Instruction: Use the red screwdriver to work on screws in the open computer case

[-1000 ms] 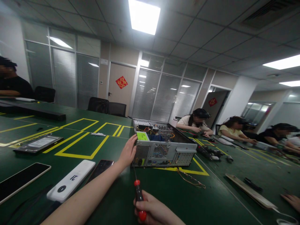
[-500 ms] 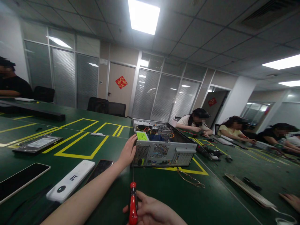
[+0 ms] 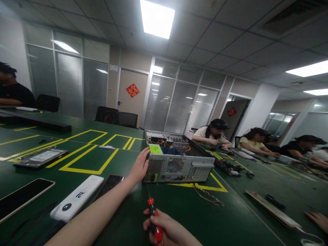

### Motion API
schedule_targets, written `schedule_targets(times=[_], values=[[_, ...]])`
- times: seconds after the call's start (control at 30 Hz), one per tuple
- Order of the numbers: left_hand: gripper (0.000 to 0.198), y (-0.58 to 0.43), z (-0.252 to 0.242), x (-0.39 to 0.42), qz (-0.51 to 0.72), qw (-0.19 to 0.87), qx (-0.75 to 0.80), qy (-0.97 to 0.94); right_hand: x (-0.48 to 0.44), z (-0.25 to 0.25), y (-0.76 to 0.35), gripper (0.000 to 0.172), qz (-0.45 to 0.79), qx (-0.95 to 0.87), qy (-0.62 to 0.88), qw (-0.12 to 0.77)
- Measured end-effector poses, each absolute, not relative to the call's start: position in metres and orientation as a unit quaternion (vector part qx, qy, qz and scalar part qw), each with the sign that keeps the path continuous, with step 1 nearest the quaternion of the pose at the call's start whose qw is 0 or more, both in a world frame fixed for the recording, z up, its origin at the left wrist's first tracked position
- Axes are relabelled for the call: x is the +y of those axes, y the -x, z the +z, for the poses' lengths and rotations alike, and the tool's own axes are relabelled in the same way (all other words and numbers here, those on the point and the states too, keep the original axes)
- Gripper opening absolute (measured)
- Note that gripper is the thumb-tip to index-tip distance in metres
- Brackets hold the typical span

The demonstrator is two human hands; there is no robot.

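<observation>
Your left arm (image 3: 101, 208) stretches out from the near edge of the surface (image 3: 235, 215), forearm slanting up and to the right, wrist almost straight. Your left hand (image 3: 139, 166) lies against the near left corner of the computer case (image 3: 179, 168), back of the hand outward; its fingers sit close together there, but you cannot tell whether they grip or only press. Your right hand (image 3: 169, 226) is low, at the near side of the surface, its fingers curled and clamped on the screwdriver (image 3: 153, 211). That tool slants, handle toward you, thin shaft pointing up to the case's lower left corner; whether its tip touches is too small to tell.

The case lies on the surface between the near and far edges, its gray metal end panel turned to the near edge. That panel has perforated vents, a row of ports low down and slotted covers on the right. The top is open, showing colored wires (image 3: 188, 148) and a dark interior, and a bright yellow-green label (image 3: 155, 149) sits by your left fingertips.
</observation>
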State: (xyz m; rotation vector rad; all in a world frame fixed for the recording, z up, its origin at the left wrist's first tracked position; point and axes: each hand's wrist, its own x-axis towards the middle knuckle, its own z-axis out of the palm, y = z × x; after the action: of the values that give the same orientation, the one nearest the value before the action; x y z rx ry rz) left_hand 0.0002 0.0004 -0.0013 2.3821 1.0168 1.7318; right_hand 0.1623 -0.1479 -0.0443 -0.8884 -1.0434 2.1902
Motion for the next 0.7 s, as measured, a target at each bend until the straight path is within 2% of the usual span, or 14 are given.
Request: schedule_targets(times=[0.2, 0.33, 0.53, 0.7], values=[[0.042, -0.0003, -0.0013, 0.0004, 0.553, 0.009, 0.33, -0.765, -0.1478, -0.0431, -0.1651, 0.066, 0.85, -0.383, 0.271, 0.238], [0.042, -0.0005, -0.0008, 0.0002, 0.558, 0.008, 0.322, -0.765, -0.149, -0.0432, -0.162, 0.068, 0.829, -0.403, 0.289, 0.259], [0.042, -0.0001, -0.0009, -0.0001, 0.556, 0.012, 0.328, -0.764, -0.1498, -0.0463, -0.1573, 0.054, 0.805, -0.385, 0.337, 0.302], [0.042, -0.0004, -0.0015, 0.0, 0.556, 0.009, 0.329, -0.763, -0.1516, -0.0436, -0.1556, 0.052, 0.784, -0.373, 0.383, 0.317]])
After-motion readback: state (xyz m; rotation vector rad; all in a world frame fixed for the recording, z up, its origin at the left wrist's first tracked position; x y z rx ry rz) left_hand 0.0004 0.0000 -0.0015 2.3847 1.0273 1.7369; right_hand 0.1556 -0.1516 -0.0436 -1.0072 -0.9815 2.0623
